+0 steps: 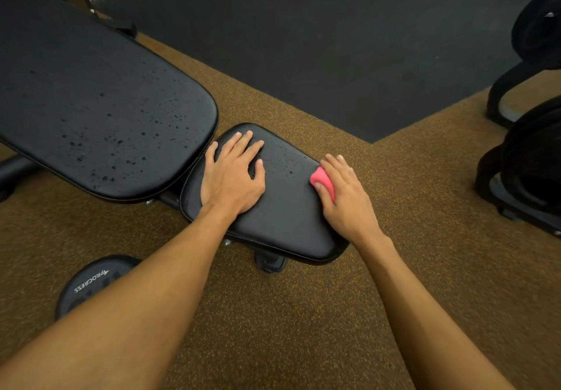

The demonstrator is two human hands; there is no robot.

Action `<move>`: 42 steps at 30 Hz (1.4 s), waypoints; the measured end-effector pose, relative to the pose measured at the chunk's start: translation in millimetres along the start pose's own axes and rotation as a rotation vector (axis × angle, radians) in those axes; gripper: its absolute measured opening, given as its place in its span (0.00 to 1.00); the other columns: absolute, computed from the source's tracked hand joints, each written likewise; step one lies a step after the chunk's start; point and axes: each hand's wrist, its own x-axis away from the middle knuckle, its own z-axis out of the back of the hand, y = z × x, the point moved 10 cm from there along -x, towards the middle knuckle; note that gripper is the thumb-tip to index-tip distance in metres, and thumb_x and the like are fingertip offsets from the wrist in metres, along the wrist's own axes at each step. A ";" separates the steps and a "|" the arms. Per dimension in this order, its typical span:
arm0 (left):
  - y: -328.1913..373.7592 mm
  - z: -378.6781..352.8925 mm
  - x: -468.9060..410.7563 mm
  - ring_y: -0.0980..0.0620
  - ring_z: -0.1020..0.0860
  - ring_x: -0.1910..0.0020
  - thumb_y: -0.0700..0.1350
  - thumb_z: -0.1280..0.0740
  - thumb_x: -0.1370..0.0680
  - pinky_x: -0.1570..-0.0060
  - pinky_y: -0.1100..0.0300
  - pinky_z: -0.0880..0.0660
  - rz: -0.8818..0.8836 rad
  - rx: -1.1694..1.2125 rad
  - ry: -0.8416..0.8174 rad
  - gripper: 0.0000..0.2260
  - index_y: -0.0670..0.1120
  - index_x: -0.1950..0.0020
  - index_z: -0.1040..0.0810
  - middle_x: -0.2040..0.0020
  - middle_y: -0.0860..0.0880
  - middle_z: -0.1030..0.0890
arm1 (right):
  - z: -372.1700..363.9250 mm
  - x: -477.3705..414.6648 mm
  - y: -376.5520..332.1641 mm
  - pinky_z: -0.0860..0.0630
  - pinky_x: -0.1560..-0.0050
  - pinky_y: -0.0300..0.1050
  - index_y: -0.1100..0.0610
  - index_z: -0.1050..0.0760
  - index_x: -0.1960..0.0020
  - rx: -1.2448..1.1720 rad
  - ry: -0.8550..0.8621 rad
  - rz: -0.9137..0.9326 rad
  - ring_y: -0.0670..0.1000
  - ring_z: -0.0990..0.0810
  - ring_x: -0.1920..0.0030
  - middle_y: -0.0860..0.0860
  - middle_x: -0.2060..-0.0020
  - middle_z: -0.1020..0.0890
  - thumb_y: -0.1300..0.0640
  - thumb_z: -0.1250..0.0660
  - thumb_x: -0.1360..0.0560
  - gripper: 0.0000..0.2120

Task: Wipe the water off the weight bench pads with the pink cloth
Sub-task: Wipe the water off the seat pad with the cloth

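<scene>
On the seat pad (282,216) the left hand (232,174) lay flat, grip wide and holding nothing, right hand (346,195) at the pad's right edge, grip curled round the pink cloth (322,180), water droplets (120,141) beaded the back pad (100,55) beside it

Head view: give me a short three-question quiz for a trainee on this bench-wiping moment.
1. True or false: the left hand lies flat, fingers spread, on the seat pad.
2. Which of the hands holds the pink cloth? A. the left hand. B. the right hand. C. neither; the cloth lies loose on the floor.
3. Fill in: most of the visible water droplets sit on the ____ pad.

Key: 1 true. 2 B; it presses the cloth at the seat pad's right edge. 3 back; the back pad is speckled with droplets, and the seat pad shows only a few.
</scene>
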 end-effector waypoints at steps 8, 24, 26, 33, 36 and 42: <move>1.1 0.3 0.4 0.56 0.42 0.17 0.57 0.46 0.16 0.19 0.43 0.48 0.002 -0.006 0.006 0.24 0.57 0.20 0.30 0.17 0.56 0.36 | -21.1 7.1 -41.8 0.49 0.14 0.54 0.56 0.34 0.18 0.007 -0.111 0.224 0.51 0.46 0.14 0.50 0.17 0.35 0.44 0.43 0.13 0.28; -6.1 3.6 -3.7 0.56 0.43 0.17 0.57 0.47 0.16 0.19 0.42 0.48 0.014 -0.014 0.017 0.24 0.57 0.20 0.31 0.17 0.56 0.36 | -18.9 -1.0 -48.4 0.50 0.14 0.50 0.54 0.35 0.17 0.011 -0.137 0.271 0.47 0.47 0.14 0.48 0.16 0.36 0.44 0.41 0.12 0.27; -2.3 1.2 -0.3 0.56 0.42 0.17 0.57 0.47 0.16 0.19 0.42 0.48 0.005 -0.009 0.015 0.24 0.57 0.20 0.31 0.17 0.56 0.36 | -12.2 5.4 -32.3 0.48 0.14 0.51 0.54 0.34 0.17 0.032 -0.094 0.220 0.47 0.47 0.14 0.48 0.17 0.36 0.44 0.41 0.12 0.27; -0.7 -1.0 -1.0 0.56 0.41 0.18 0.57 0.45 0.16 0.19 0.42 0.47 -0.003 0.004 0.032 0.23 0.57 0.21 0.29 0.18 0.56 0.34 | -27.9 -38.2 -37.6 0.48 0.15 0.56 0.57 0.34 0.18 -0.002 -0.048 0.044 0.53 0.45 0.15 0.52 0.17 0.35 0.47 0.41 0.12 0.26; -0.5 -1.6 -0.8 0.56 0.41 0.18 0.56 0.45 0.16 0.19 0.43 0.47 -0.005 0.004 0.035 0.23 0.57 0.21 0.29 0.18 0.56 0.34 | -30.3 -19.5 -52.3 0.50 0.14 0.53 0.55 0.35 0.17 0.002 -0.111 0.190 0.51 0.46 0.14 0.50 0.17 0.36 0.46 0.41 0.12 0.26; -0.6 -2.1 -1.2 0.57 0.41 0.18 0.57 0.46 0.16 0.19 0.42 0.47 0.001 0.009 0.028 0.23 0.57 0.21 0.29 0.18 0.56 0.34 | -12.1 -8.6 -26.7 0.48 0.15 0.52 0.55 0.33 0.18 0.021 -0.063 0.146 0.49 0.45 0.15 0.49 0.17 0.34 0.45 0.41 0.13 0.26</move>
